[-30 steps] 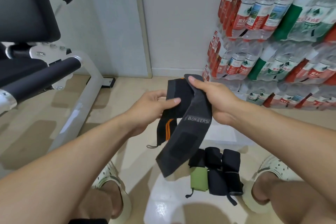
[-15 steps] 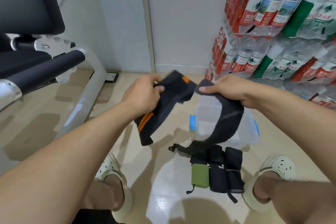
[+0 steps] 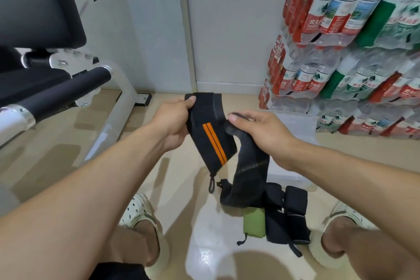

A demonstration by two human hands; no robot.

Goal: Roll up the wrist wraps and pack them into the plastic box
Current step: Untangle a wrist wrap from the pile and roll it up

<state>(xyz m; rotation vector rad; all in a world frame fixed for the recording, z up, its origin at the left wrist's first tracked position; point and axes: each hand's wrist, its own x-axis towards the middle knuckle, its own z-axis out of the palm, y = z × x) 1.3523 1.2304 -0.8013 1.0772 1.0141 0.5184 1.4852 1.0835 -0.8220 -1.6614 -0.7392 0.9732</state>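
Observation:
My left hand (image 3: pixel 173 120) grips the top of a black wrist wrap with two orange stripes (image 3: pixel 210 134), which hangs down with a thumb loop at its lower end. My right hand (image 3: pixel 259 128) pinches one end of a plain black wrap (image 3: pixel 248 170); its other end trails down onto the floor. Below lie a green wrap (image 3: pixel 254 223) and two more black wraps (image 3: pixel 288 213) side by side on the tiles. The clear plastic box (image 3: pixel 288 173) sits behind my right forearm, mostly hidden.
A weight bench with a white frame (image 3: pixel 118 107) and a black padded roller (image 3: pixel 68 91) stands at the left. Shrink-wrapped packs of water bottles (image 3: pixel 341 63) are stacked against the wall at the right. My feet in white clogs flank the wraps.
The two wraps have been pulled apart, one in each hand. The orange-striped wrap now hangs straight with its stripes facing me, and the black wrap's free end has dropped to the floor.

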